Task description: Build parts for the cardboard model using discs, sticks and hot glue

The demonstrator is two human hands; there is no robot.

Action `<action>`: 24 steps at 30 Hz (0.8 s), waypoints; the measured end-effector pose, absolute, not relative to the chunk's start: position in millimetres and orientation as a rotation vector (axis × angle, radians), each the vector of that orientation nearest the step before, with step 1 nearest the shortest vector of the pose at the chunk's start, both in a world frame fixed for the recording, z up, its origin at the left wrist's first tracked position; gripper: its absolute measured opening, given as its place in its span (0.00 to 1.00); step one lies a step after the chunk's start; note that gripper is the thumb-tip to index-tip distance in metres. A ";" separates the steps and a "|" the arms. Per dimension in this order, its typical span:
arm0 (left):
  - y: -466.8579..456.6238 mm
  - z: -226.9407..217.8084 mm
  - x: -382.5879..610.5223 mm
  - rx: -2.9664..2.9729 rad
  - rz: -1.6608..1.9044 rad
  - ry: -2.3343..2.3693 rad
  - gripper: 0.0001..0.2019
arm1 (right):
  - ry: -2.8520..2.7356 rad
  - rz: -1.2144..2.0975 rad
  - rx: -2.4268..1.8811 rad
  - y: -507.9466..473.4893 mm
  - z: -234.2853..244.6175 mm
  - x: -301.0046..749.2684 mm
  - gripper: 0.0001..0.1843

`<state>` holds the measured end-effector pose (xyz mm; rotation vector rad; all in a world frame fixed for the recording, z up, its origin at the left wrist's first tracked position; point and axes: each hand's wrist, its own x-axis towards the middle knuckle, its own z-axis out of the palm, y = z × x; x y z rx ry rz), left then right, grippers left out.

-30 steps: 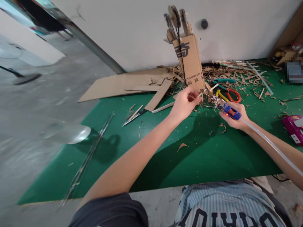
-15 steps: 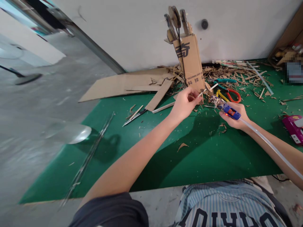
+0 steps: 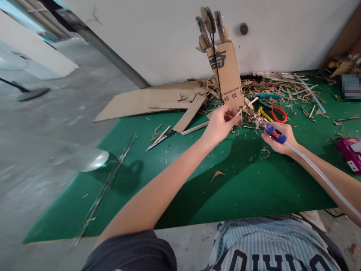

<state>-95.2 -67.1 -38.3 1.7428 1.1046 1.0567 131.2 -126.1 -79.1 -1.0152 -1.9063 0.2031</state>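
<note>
Between the fingertips of my left hand (image 3: 221, 123) is a thin pale stick (image 3: 254, 101), which passes through a small round cardboard disc (image 3: 248, 102). My right hand (image 3: 283, 141) is wrapped round a blue hot glue gun (image 3: 276, 133) with a small orange light lit on it. The gun's front is covered in stringy debris, and its nozzle points at the stick and disc, very close to them. A clear glue stick (image 3: 324, 175) trails from the gun's back along my right forearm. Just behind my hands stands a cardboard box structure (image 3: 229, 75) with discs and a black cord on top.
Pliers with red and yellow handles (image 3: 278, 114) and teal-handled pliers (image 3: 269, 96) lie beyond my right hand. Cardboard scraps (image 3: 282, 86) pile along the wall. A knife (image 3: 159, 141), clear sticks (image 3: 113, 175), a plastic cup (image 3: 90, 159) and a magenta power strip (image 3: 349, 154) rest on the green table (image 3: 239, 195).
The pale stick and disc have shifted very slightly. The glue stick behind the gun bends a little more. Both hands keep nearly the same place.
</note>
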 end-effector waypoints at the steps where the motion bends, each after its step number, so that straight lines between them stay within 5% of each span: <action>1: -67.1 -38.2 -95.4 1.744 1.056 1.101 0.10 | -1.910 0.202 -1.012 -126.0 -79.4 131.3 0.19; 24: -67.5 -35.6 -95.4 1.709 1.061 1.101 0.10 | -1.890 0.221 -1.047 -126.9 -78.1 130.6 0.20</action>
